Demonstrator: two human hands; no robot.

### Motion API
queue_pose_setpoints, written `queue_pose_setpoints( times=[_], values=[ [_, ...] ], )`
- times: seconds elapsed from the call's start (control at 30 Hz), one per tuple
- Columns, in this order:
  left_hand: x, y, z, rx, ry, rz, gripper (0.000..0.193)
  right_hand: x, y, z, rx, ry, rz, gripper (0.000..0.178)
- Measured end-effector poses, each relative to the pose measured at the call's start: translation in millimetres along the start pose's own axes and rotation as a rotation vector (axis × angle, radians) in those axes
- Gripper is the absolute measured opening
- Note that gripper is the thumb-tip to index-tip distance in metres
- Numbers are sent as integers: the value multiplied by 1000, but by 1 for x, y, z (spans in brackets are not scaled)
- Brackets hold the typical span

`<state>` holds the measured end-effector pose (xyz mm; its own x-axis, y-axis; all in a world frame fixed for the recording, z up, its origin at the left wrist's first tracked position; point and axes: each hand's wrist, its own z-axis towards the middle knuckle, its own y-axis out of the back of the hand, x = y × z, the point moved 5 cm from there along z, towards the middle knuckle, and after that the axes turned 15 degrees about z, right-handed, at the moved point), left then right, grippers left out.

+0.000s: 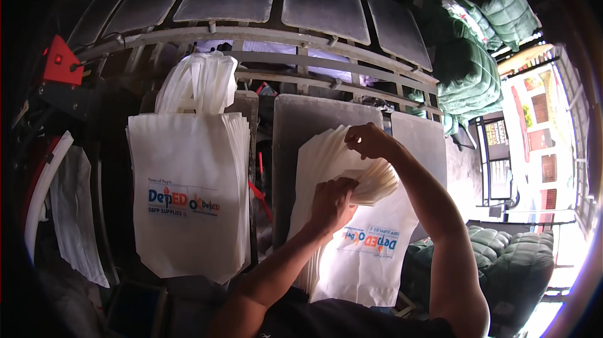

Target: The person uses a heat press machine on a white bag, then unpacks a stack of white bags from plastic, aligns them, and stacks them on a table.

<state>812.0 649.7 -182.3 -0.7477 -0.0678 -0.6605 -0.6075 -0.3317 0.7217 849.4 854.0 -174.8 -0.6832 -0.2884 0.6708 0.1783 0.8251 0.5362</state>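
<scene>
A stack of white cloth tote bags [358, 269] lies in front of me to the right, its blue and orange print upside down to me. My left hand [336, 203] is closed on the fanned bundle of bag handles [377, 184] folded over this stack. Just above it, my right hand [370, 142] is bent at the stack's far edge, thumb and fingertips curled together; whatever they pinch cannot be made out. To the left, a second thick stack of printed white bags [188, 150] lies with its handles [198, 84] pointing away from me.
Flat grey boards [323, 5] line a metal rail [213, 30] across the far side. A red device [61, 62] stands at far left, near hanging white cloth [78, 212]. Green wrapped bundles [468, 80] are piled at right, with more bundles [490, 262] lower down.
</scene>
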Motion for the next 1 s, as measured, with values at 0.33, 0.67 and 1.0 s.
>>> queue_pose_setpoints(
  times=[0.33, 0.67, 1.0],
  values=[
    [17, -14, 7, 29, 185, -176, 68, 7, 11, -20, 102, 235, -180, 15],
    [6, -11, 7, -21, 45, 14, 45, -34, 7, 27, -166, 241, -594, 28],
    [16, -9, 7, 72, 167, -41, 51, 18, 9, -12, -16, 70, -408, 6]
  ],
)
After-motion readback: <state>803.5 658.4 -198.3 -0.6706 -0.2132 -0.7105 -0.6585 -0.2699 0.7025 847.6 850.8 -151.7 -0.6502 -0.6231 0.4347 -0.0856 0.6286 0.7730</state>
